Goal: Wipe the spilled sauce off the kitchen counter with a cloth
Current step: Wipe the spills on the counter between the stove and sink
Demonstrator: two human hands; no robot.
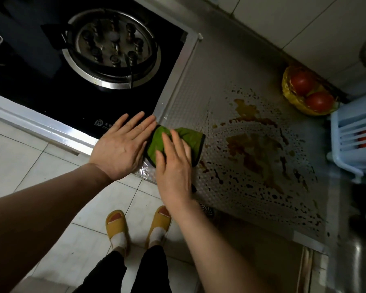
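1. Left hand [123, 144] was seen flat and open, fingers spread, palm down, over the front corner of the gas hob [89, 66] – nothing was gripped. Its fingertips were just beside the left edge of the cloth.
2. Right hand [173, 166] was laid palm down on the green cloth [156, 142], fingers extended and pressed onto it rather than curled round it; whether the thumb was tucked under the fabric could not be told.
3. Cloth – green with a dark trim – was bunched on the metal counter [209, 81] near its front-left corner, right beside the hob frame.
4. Spilled sauce [256, 153] was seen as a brown-orange smear with many small droplets spread across the textured counter, to the right of the cloth. The cloth's right edge was near the smear's nearest streaks; contact could not be confirmed.
5. Yellow basket [287, 92] with two tomatoes [302, 83] was set at the back of the counter, by the tiled wall, beyond the spill.
6. Pale blue plastic rack [353, 132] was noted at the right edge, next to the basket.
7. Yellow slippers [116, 225] were visible on the tiled floor below.
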